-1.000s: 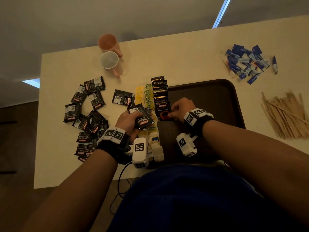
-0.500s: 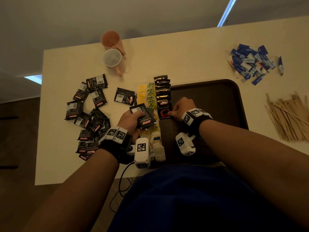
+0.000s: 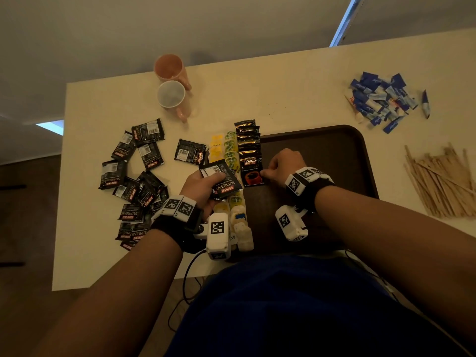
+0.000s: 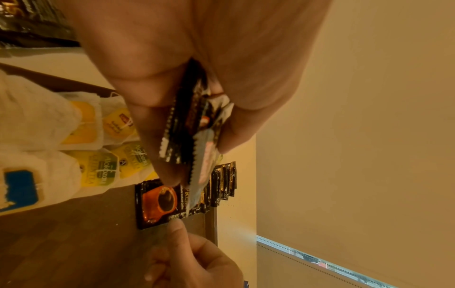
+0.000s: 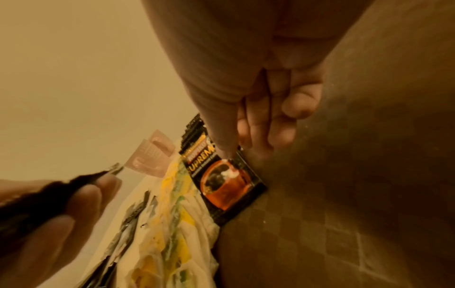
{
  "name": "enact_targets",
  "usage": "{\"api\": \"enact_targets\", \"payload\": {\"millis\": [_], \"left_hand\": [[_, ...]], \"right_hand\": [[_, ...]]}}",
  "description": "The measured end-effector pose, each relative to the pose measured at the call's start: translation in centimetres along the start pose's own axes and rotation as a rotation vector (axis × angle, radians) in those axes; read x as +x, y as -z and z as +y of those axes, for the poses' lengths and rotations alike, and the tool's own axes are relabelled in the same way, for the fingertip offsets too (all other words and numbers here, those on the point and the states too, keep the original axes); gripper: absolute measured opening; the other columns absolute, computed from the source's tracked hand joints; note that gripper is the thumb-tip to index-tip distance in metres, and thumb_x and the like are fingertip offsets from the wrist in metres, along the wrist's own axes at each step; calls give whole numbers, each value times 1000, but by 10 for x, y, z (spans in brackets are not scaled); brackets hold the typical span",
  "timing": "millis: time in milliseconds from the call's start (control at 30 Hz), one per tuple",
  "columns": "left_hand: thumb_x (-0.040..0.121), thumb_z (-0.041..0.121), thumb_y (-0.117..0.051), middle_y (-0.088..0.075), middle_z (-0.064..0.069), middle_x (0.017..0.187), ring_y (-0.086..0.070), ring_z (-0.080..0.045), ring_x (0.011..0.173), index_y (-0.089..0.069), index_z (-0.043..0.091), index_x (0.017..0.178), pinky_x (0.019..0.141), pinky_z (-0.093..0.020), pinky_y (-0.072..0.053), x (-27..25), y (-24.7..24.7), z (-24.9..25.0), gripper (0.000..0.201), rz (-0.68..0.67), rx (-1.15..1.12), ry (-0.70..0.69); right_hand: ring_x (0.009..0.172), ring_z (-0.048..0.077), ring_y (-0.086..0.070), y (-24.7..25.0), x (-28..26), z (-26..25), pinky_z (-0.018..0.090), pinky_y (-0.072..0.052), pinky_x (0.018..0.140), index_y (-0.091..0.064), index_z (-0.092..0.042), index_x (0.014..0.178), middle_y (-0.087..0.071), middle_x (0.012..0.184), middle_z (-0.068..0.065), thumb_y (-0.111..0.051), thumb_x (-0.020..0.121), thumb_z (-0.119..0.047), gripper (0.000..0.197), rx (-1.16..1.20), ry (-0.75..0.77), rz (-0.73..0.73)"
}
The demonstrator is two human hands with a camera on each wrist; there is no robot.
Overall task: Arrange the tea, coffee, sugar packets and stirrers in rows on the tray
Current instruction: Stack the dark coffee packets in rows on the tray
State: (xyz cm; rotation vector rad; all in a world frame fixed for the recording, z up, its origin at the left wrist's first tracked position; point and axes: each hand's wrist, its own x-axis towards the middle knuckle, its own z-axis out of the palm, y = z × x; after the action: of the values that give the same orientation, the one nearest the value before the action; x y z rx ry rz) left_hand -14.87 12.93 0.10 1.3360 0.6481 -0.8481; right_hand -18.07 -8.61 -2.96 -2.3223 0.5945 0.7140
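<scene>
— What is being done at the tray (image 3: 358, 155)?

— A coffee row (image 3: 248, 148) is being extended beside the tea bags (image 3: 230, 150); the front coffee packet (image 3: 252, 173) is being pinched at its edge by the right hand (image 3: 282, 163), likely for alignment.

— And the left hand (image 3: 203, 184)?

— Spare packets (image 3: 222, 181) are being gripped in its curled fingers, seemingly as ready supply. Sugar packets (image 3: 381, 99) and stirrers (image 3: 443, 181) are being left on the tabletop (image 3: 257, 94).
</scene>
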Motion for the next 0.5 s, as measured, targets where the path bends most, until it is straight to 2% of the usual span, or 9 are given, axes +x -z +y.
{"api": "enact_targets", "payload": {"millis": [67, 100, 167, 233, 300, 367, 500], "left_hand": [[88, 3, -67, -71, -18, 112, -71, -32, 97, -58, 5, 127, 75, -45, -60, 0, 0, 1, 39, -9, 14, -22], [87, 4, -69, -71, -17, 113, -71, -32, 98, -58, 5, 127, 77, -46, -60, 0, 0, 1, 41, -15, 24, -30], [84, 7, -73, -70, -18, 115, -71, -33, 100, -58, 4, 127, 82, -48, -59, -2, 0, 2, 45, -29, 52, -42], [82, 10, -75, -70, -20, 116, -71, -33, 99, -58, 3, 127, 79, -46, -60, -5, -2, 3, 48, -51, 63, -49], [84, 11, -73, -70, -19, 114, -72, -31, 95, -59, 2, 125, 71, -39, -61, -8, -5, 4, 44, -75, 60, -54], [87, 11, -70, -70, -18, 111, -72, -29, 90, -60, 2, 123, 66, -35, -61, -10, -7, 3, 39, -103, 57, -59], [91, 17, -67, -68, -21, 109, -72, -23, 76, -56, -3, 130, 57, -31, -58, -11, -10, 1, 45, -118, 50, -59]], "right_hand": [[86, 14, -64, 7, -9, -3, 30, -55, 81, -68, -19, 86, -67, 89, -3, -72, 85, -30, 12, 2, 127, 68], [86, 12, -63, 9, -15, -5, 29, -55, 82, -69, -17, 97, -65, 90, -5, -72, 85, -26, 14, 12, 227, 103], [82, 9, -58, 12, -27, -11, 27, -53, 80, -64, -18, 115, -62, 93, -6, -73, 84, -19, 33, 25, 437, 142], [84, 7, -54, 10, -35, -16, 22, -46, 77, -61, -22, 125, -61, 98, -5, -75, 82, -17, 45, -8, 580, 155], [89, 6, -50, 6, -37, -19, 21, -41, 78, -62, -25, 126, -61, 101, -3, -73, 82, -16, 46, -51, 669, 184], [90, 7, -47, 3, -39, -20, 23, -41, 77, -67, -24, 121, -60, 99, 1, -71, 83, -13, 41, -58, 733, 224], [85, 18, -52, -2, -41, -19, 29, -43, 68, -74, -18, 110, -61, 92, 7, -73, 79, -6, 33, -78, 834, 277]]}}
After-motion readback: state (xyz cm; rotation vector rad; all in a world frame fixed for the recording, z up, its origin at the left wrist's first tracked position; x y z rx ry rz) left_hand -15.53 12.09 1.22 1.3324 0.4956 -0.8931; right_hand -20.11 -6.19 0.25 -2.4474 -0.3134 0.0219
